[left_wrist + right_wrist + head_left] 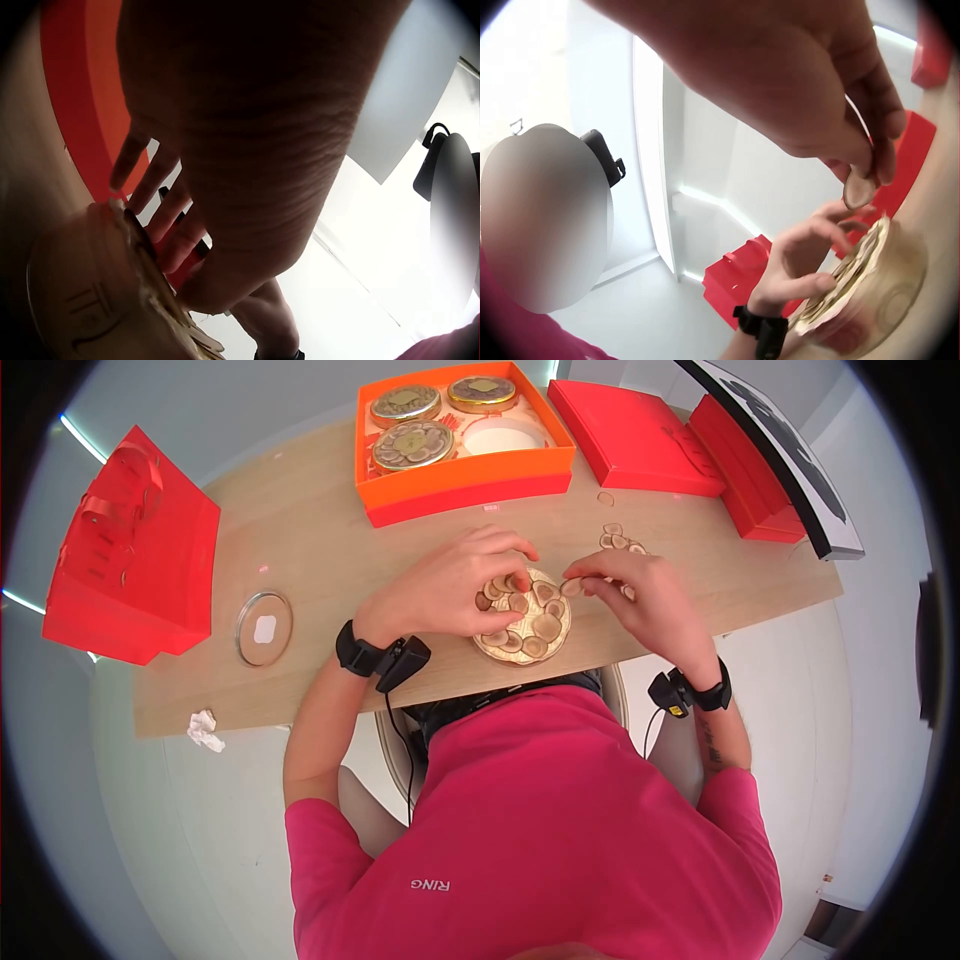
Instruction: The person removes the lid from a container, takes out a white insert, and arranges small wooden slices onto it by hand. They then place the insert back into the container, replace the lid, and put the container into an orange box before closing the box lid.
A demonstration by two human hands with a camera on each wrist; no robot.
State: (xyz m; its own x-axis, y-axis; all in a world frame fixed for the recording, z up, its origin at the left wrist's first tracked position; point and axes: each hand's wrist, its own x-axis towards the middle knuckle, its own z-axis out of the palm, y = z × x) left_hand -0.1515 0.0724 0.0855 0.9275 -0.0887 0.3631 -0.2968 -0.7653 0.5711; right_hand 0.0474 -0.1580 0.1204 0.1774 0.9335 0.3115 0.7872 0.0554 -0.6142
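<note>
A round clear tub (522, 635) near the table's front edge is topped with thin, dark-rimmed tan slices (547, 627) on a pale crinkled lining. Over its left side lies my left hand (455, 585), fingers spread and bent, the tips touching or just above the slices; in the left wrist view those fingers (176, 217) reach across the tub's rim. Just right of the tub, my right hand (650, 600) pinches one slice (572, 588) between thumb and fingers. The right wrist view shows this slice (859, 190) above the tub (877, 292).
Loose slices (620, 540) lie behind my right hand. An orange-red box (470, 493) with several round tins stands at the back. Red boxes (635, 440) and a black-edged panel (775, 445) are back right. At left are a red bag (140, 560) and a round clear lid (243, 628).
</note>
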